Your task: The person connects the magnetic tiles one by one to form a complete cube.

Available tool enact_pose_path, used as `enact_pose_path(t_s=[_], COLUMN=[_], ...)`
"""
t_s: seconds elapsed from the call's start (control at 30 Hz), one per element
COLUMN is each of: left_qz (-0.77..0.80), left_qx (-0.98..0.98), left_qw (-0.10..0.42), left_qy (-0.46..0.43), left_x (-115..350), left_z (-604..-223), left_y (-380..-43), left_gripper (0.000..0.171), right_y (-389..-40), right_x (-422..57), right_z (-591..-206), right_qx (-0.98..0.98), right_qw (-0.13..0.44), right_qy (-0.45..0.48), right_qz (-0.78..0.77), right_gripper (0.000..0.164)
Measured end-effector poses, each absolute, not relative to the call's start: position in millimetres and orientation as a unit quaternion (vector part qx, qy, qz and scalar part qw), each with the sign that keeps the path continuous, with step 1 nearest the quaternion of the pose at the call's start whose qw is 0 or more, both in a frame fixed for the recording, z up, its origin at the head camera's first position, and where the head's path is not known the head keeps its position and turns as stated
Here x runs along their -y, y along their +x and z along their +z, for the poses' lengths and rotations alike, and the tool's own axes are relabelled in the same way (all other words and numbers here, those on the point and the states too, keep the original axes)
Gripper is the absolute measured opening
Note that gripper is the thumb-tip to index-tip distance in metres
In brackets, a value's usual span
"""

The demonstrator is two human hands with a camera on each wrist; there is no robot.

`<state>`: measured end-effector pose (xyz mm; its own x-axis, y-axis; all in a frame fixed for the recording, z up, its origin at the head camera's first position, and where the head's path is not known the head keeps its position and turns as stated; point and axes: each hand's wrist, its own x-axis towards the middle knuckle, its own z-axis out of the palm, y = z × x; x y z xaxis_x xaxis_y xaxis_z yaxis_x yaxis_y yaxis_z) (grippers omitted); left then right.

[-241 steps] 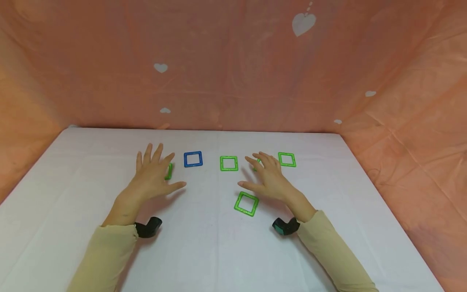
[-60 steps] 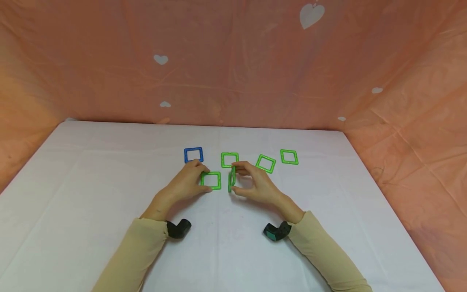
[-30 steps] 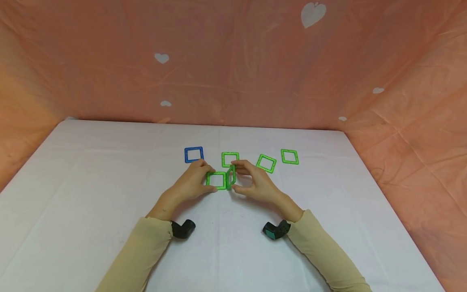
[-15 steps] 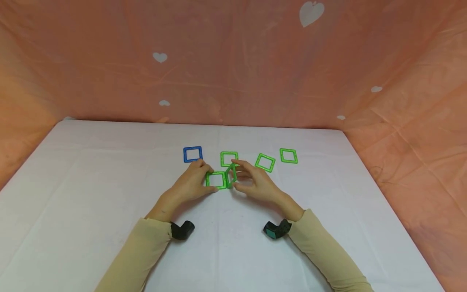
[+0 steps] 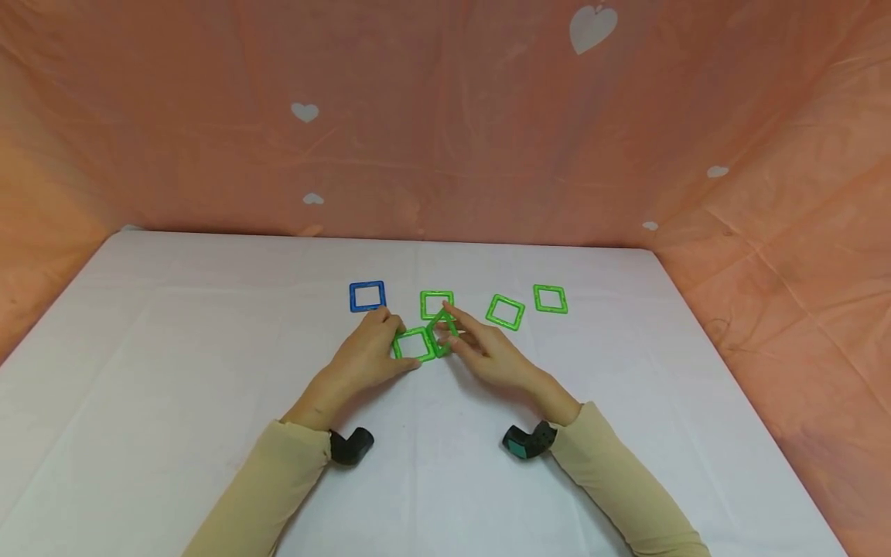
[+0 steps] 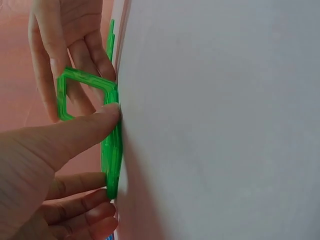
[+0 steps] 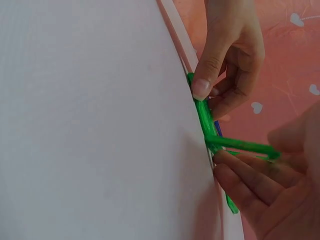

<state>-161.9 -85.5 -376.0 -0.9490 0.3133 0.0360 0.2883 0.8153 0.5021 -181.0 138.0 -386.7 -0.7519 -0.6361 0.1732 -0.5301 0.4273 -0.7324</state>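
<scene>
Left of centre on the white counter (image 5: 174,348), toward its back edge, a blue frame (image 5: 366,284) lies flat just beyond my left hand (image 5: 362,356). Those fingers and thumb pinch a low green frame (image 5: 411,333) near the counter's middle; I cannot tell whether it rests on the cloth. Its right side meets a raised green frame (image 6: 87,77), which slants upward from it. Behind the pair, nearer the back edge, a partly covered green frame (image 5: 436,293) lies flat. My right hand (image 5: 494,356) holds the raised green frame between thumb and fingers. Past that hand, toward the counter's back right corner, come a turned green frame (image 5: 510,300) and then the rightmost green frame (image 5: 550,288), both flat.
</scene>
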Motion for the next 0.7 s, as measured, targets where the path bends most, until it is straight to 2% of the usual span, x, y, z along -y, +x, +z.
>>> enact_pose_path(t_s=[0.7], left_qz=[0.26], left_qx=[-0.945], left_qw=[0.057], left_qy=[0.189], left_x=[92], left_z=[-372], left_y=[-158], left_gripper=[0.063], right_y=[-190], right_x=[-127], right_z=[-386], right_qx=[-0.862], right_qw=[0.035], right_qy=[-0.319], right_qz=[-0.392], right_gripper=[0.044])
